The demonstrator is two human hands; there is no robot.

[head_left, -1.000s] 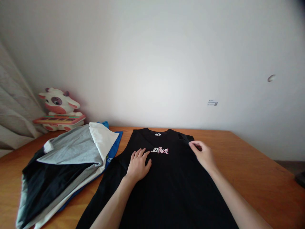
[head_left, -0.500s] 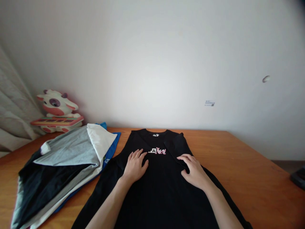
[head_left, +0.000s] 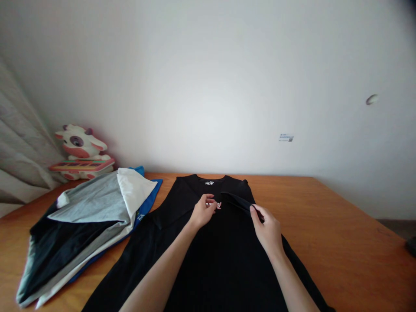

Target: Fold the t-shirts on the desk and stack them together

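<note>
A black T-shirt [head_left: 227,268] lies spread on the wooden table, collar towards the wall. White lettering marks the inside of its neck, and a partly covered white and pink print sits on the chest. The sleeve on the right [head_left: 238,201] is folded inward over the chest, its edge raised. My right hand [head_left: 268,227] pinches that sleeve edge between thumb and fingers. Over the chest print is my left hand [head_left: 203,211], fingers loosely curled and a little apart, with nothing visible in them. Whether it touches the cloth, I cannot tell.
Left of the shirt lies a pile of clothes [head_left: 94,208] in grey, white, black and blue. Behind it, a cow-shaped toy keyboard [head_left: 82,151] stands against the wall beside a pale curtain [head_left: 26,143]. A dark object [head_left: 411,246] shows at the right edge.
My right hand has taken hold of the sleeve edge and lifted it off the shirt. My left hand has moved right, from beside the chest print to over it, with its fingers more curled.
</note>
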